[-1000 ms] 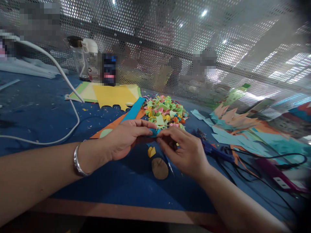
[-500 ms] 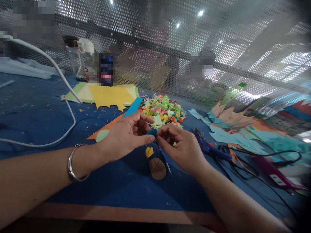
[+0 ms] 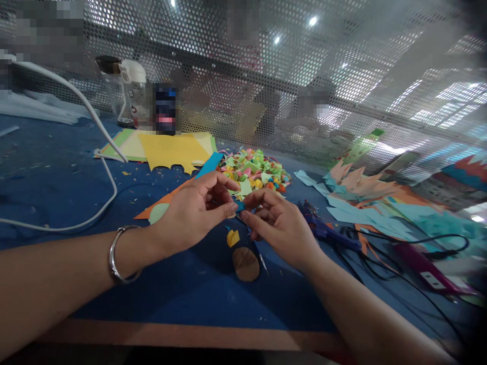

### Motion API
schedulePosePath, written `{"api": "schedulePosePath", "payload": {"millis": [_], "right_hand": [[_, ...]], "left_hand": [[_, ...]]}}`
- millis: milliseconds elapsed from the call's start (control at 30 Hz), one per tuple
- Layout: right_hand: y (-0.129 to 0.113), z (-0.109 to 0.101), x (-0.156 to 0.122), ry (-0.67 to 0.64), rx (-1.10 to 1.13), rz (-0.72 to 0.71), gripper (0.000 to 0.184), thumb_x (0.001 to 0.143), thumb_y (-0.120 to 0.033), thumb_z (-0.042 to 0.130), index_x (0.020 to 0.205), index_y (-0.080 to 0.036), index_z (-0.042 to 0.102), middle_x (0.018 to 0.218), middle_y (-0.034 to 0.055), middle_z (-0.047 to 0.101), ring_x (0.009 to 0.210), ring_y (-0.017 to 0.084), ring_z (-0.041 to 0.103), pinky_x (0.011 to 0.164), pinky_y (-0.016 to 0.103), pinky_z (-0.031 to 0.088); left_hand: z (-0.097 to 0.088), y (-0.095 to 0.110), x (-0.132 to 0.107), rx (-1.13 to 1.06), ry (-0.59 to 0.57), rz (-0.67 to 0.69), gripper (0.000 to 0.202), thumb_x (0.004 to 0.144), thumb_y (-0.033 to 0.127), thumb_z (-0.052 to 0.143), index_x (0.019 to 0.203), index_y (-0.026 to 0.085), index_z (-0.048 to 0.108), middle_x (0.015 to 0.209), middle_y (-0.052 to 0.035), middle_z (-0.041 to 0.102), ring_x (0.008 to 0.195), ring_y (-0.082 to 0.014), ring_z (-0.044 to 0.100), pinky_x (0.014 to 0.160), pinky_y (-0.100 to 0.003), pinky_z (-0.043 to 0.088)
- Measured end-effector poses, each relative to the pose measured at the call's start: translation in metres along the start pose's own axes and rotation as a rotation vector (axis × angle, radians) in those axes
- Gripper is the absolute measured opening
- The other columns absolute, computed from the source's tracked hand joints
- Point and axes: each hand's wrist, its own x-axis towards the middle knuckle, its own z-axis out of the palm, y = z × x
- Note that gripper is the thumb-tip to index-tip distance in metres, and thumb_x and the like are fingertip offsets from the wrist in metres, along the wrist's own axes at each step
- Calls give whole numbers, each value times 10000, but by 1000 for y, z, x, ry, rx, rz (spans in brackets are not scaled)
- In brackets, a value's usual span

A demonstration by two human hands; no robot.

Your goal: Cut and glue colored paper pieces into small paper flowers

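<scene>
A small blue piece of paper (image 3: 239, 206) is pinched between my two hands above the table. My left hand (image 3: 198, 205), with a silver bangle at its wrist, closes thumb and fingers on the paper's left side. From the right, my right hand (image 3: 283, 228) grips its other side with thumb and index finger. Just below lie a folded yellow paper piece (image 3: 233, 238) and a brown paper disc (image 3: 246, 264). A thin pointed tool (image 3: 263, 261) lies partly under my right hand. Behind the hands is a heap of colourful paper scraps (image 3: 258, 170).
Yellow and green paper sheets (image 3: 171, 149) lie at the back left, near a phone (image 3: 166, 109) and bottles (image 3: 135, 96). A white cable (image 3: 79, 94) arches over the left side. On the right are a blue glue gun (image 3: 331, 233), black cords, a purple power strip (image 3: 429, 274) and cut paper.
The blue paper, held wider across before, now shows as a smaller piece between the fingertips. Both hands have shifted slightly upward. A small blue scrap shows beside the yellow piece.
</scene>
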Motion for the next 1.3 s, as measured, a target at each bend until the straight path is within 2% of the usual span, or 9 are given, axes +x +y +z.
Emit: {"api": "schedulePosePath", "payload": {"millis": [167, 367, 633, 800, 967, 1133, 1300], "right_hand": [[-5, 0, -1, -23, -29, -18, 131, 846, -316, 651, 841, -201, 589, 646, -44, 562, 451, 81, 551, 432, 203, 456], [-7, -1, -1, -43, -29, -23, 148, 860, -331, 635, 806, -203, 584, 618, -48, 546, 446, 82, 541, 433, 199, 448], [-6, -1, -2, -60, -49, -6, 150, 862, -328, 638, 813, -198, 581, 599, -50, 550, 444, 78, 536, 435, 194, 428], [-4, -2, -2, -74, -37, -10, 161, 861, -330, 647, 802, -196, 579, 635, -43, 562, 445, 71, 534, 438, 195, 429], [-4, -2, -2, -75, -34, -2, 169, 858, -346, 655, 810, -204, 578, 647, -40, 565, 446, 79, 540, 431, 202, 437], [-4, -1, -2, -58, -55, -17, 169, 855, -347, 655, 812, -203, 576, 653, -37, 563, 453, 83, 536, 441, 208, 441], [-3, -2, -3, -41, -77, -50, 149, 878, -348, 628, 841, -213, 577, 680, -30, 555, 484, 97, 537, 462, 225, 444]], "left_hand": [[0, 2, 1, 36, -15, -23, 294, 825, 250, 695, 1091, 179, 590, 819, 11, 610, 751, -106, 609, 708, -247, 525], [-5, 4, -1, 31, -129, -38, 478, 786, 234, 712, 1231, 192, 544, 1048, -66, 664, 939, -175, 669, 865, -350, 549], [-7, 2, 3, 32, -129, -124, 443, 760, 245, 735, 1163, 187, 561, 892, -7, 616, 823, -129, 624, 755, -283, 521], [-7, -1, 5, -43, -135, -184, 386, 735, 232, 747, 1074, 186, 570, 816, 17, 609, 767, -122, 614, 737, -292, 526], [-5, 1, 3, -40, -102, -139, 312, 728, 211, 742, 982, 188, 561, 800, 18, 597, 760, -125, 620, 719, -284, 529], [-1, 4, -1, 21, -47, -65, 298, 767, 209, 722, 995, 197, 531, 820, 15, 610, 744, -110, 615, 698, -252, 510], [3, 2, -2, -23, -21, -29, 280, 780, 224, 713, 948, 199, 490, 835, 21, 589, 738, -100, 594, 691, -240, 505]]}}
